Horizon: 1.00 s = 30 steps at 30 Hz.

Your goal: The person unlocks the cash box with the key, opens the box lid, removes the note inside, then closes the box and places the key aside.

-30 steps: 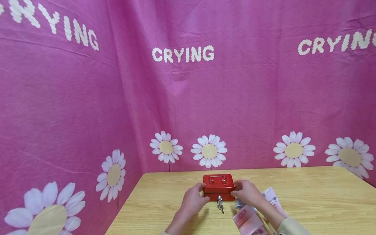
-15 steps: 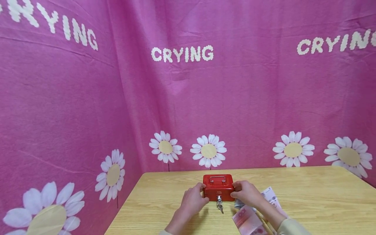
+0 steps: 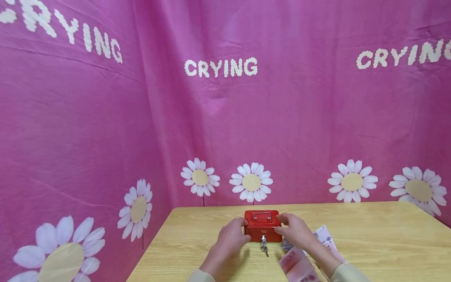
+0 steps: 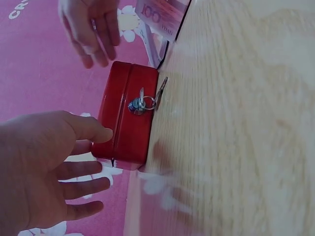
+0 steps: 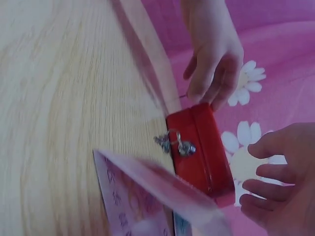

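A red cash box with a wire handle on its lid stands on the wooden table, lid down. Keys hang on a ring from its front lock. My left hand is at the left end, the thumb touching the front corner near the lid seam, the other fingers loosely spread behind. At the right end, my right hand overlaps the lid's corner in the head view; the right wrist view shows this hand apart from the box with its fingers relaxed and nothing in them.
Pink banknotes lie to the right of the box, partly under the right forearm, with more paler notes behind it. A pink curtain printed with daisies hangs behind and left of the table.
One second ago a dark gap showed under the lid; it has gone. My right hand has loosened from the box's right end and its fingers have moved slightly. The left hand has hardly moved.
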Each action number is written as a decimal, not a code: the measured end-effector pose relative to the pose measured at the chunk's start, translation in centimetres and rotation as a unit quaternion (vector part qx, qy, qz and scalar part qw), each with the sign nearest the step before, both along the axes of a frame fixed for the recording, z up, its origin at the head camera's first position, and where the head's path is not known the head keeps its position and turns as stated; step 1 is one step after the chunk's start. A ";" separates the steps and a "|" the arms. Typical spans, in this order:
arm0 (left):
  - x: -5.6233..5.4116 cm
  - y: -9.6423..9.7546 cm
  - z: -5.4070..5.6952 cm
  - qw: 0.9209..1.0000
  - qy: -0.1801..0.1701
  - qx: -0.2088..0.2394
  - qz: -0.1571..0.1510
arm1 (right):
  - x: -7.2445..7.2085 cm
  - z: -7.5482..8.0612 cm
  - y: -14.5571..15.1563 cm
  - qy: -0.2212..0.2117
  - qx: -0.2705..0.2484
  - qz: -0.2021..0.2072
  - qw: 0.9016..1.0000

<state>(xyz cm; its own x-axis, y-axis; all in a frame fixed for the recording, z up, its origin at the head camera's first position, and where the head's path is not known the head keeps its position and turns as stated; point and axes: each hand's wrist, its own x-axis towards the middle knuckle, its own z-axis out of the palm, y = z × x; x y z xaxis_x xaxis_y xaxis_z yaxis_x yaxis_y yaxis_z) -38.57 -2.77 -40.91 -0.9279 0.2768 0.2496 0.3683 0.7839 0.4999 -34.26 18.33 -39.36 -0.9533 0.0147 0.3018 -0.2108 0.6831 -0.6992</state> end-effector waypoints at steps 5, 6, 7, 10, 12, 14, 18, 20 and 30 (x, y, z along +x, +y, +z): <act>-0.1 -0.1 -0.5 1.000 0.015 -0.004 0.000 | 0.3 -0.1 -1.1 -0.003 -0.027 0.005 1.000; -0.1 -0.1 -0.6 1.000 0.020 -0.005 0.000 | 0.3 -0.2 -1.2 -0.003 -0.028 0.005 1.000; -0.1 -0.1 -0.7 1.000 0.024 -0.006 -0.002 | 0.3 -0.2 -1.3 -0.003 -0.029 0.005 1.000; -0.1 -0.1 -0.9 0.999 0.039 -0.010 -0.005 | 0.4 -0.3 -1.4 0.000 -0.031 0.004 1.000; -0.2 0.0 -1.0 0.999 0.049 -0.018 -0.004 | 0.4 -0.3 -1.3 0.001 -0.031 0.006 0.999; -0.3 0.0 -1.0 0.998 0.055 -0.020 -0.005 | 0.5 -0.3 -1.2 -0.002 -0.033 0.006 0.999; -0.3 0.3 -1.0 0.999 0.049 -0.020 -0.002 | 0.5 -0.2 -1.1 -0.006 -0.030 0.004 1.000; -0.4 0.4 -1.0 0.999 0.048 -0.021 0.001 | 0.4 -0.2 -1.1 -0.004 -0.029 0.004 1.000; -0.7 0.7 -1.1 0.998 0.056 -0.032 0.010 | 0.7 -0.2 -1.7 0.010 -0.041 0.005 0.999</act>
<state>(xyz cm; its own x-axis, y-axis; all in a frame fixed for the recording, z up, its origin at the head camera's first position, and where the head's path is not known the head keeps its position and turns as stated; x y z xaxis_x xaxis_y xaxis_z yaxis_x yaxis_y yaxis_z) -39.26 -2.11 -41.99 -0.9005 0.2783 0.3341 0.4036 0.8207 0.4044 -33.55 16.67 -39.59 -0.9474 0.0314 0.3185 -0.2309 0.6221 -0.7481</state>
